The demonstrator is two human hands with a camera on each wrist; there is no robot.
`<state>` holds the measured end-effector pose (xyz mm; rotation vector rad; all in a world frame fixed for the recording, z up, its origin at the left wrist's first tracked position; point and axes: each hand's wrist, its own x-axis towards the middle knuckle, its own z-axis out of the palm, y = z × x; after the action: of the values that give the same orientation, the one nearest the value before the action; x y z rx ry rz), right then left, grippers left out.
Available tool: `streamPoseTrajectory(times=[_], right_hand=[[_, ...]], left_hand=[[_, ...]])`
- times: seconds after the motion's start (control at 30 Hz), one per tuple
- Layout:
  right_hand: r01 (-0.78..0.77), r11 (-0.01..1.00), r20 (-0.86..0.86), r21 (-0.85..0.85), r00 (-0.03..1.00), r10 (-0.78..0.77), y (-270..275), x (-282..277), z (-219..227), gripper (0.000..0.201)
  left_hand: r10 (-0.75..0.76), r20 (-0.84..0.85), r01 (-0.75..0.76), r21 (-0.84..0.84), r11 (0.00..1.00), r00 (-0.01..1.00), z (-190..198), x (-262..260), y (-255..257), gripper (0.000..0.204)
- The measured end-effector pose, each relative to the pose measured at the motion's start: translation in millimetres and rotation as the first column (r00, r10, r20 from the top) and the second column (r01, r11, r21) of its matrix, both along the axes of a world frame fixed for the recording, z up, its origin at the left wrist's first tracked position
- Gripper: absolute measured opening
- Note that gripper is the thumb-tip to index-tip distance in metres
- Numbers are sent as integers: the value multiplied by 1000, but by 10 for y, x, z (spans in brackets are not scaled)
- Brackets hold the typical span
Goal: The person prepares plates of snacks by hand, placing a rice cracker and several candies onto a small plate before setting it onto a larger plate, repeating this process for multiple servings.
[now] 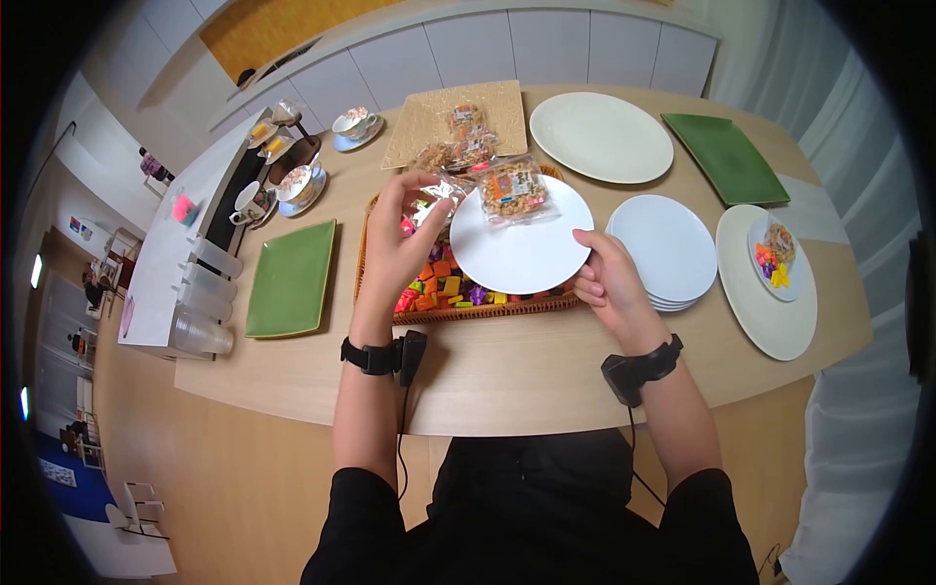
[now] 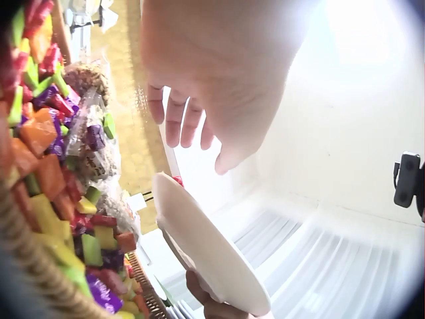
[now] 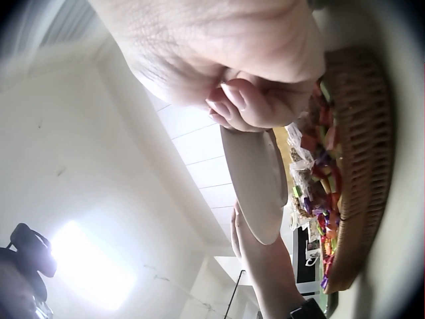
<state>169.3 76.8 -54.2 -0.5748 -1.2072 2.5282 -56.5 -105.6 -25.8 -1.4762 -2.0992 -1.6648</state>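
Note:
My right hand (image 1: 616, 283) pinches the edge of a small round white plate (image 1: 517, 252) and holds it above a wicker basket (image 1: 468, 313). On the plate's far part lies a clear-wrapped crunchy snack (image 1: 514, 190). My left hand (image 1: 405, 234) hovers by the plate's left side, fingers loosely bent; in the left wrist view this hand (image 2: 212, 86) has nothing in its fingers. Brightly wrapped candies (image 1: 450, 286) fill the basket below, with more bagged snacks (image 2: 93, 139) beside them. The right wrist view shows the plate (image 3: 255, 179) edge-on, fingers curled at its rim.
Right of the basket stands a stack of white plates (image 1: 663, 249). An oval platter (image 1: 746, 322) bears a small dish (image 1: 783, 288) of candies and a snack. Green plates (image 1: 291, 280), a large cream platter (image 1: 602, 136), cups (image 1: 300, 183) and a textured board (image 1: 409, 132) surround them.

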Motion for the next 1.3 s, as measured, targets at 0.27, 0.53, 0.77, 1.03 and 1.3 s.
streamPoseTrajectory(times=[0.27,0.53,0.77,1.03,1.3], right_hand=[[175,985,-45,0,984,-175,9,-1,14,22],[218,976,-88,0,972,-218,-16,-27,-36,21],[211,976,-100,-45,972,-215,-22,-22,-34,21],[198,979,-102,-56,974,-203,-24,-19,-34,22],[189,981,-96,-51,976,-193,-33,-13,-26,22]], left_hand=[[-46,260,112,-244,963,965,-131,158,-127,11],[-290,-2,257,-459,851,957,-217,257,-73,20],[-340,-81,271,-445,853,937,-260,313,-53,22],[-340,197,393,-509,766,919,-171,203,-166,22],[-383,221,440,-528,726,897,-158,191,-191,28]])
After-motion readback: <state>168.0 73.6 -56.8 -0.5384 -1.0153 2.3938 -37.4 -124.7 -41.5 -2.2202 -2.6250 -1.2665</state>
